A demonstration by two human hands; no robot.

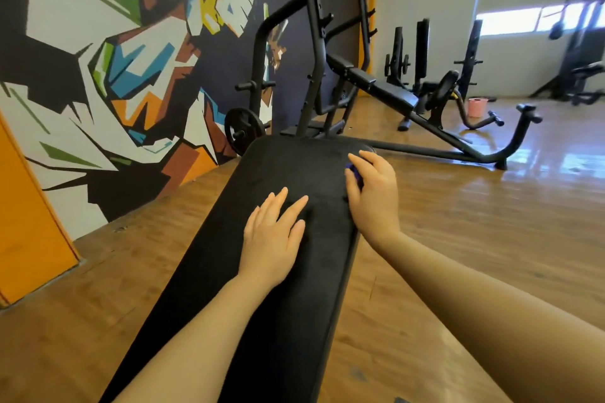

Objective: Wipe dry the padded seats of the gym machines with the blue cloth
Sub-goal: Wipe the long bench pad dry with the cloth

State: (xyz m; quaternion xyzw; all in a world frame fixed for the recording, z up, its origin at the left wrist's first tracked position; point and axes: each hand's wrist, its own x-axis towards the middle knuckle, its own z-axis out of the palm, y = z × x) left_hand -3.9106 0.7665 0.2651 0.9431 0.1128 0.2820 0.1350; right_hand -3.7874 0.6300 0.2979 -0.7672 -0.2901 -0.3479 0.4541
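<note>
A person leans over a black padded bench seat [281,271], whose long axis runs straight away from the hands toward the upright rack [311,42] beyond. The right hand [373,196] curls around the bunched blue cloth [354,173] at the pad's far right edge, only a sliver of cloth showing under the fingers. The left hand [271,235] rests flat and open just beside it, mid-pad. The nearer stretch of padding, toward the person, likely awaits wiping.

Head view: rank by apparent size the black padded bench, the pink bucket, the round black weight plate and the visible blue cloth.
1. Black padded bench
2. Round black weight plate
3. Pink bucket, though farther away
4. Blue cloth, mostly hidden under the right hand
</note>
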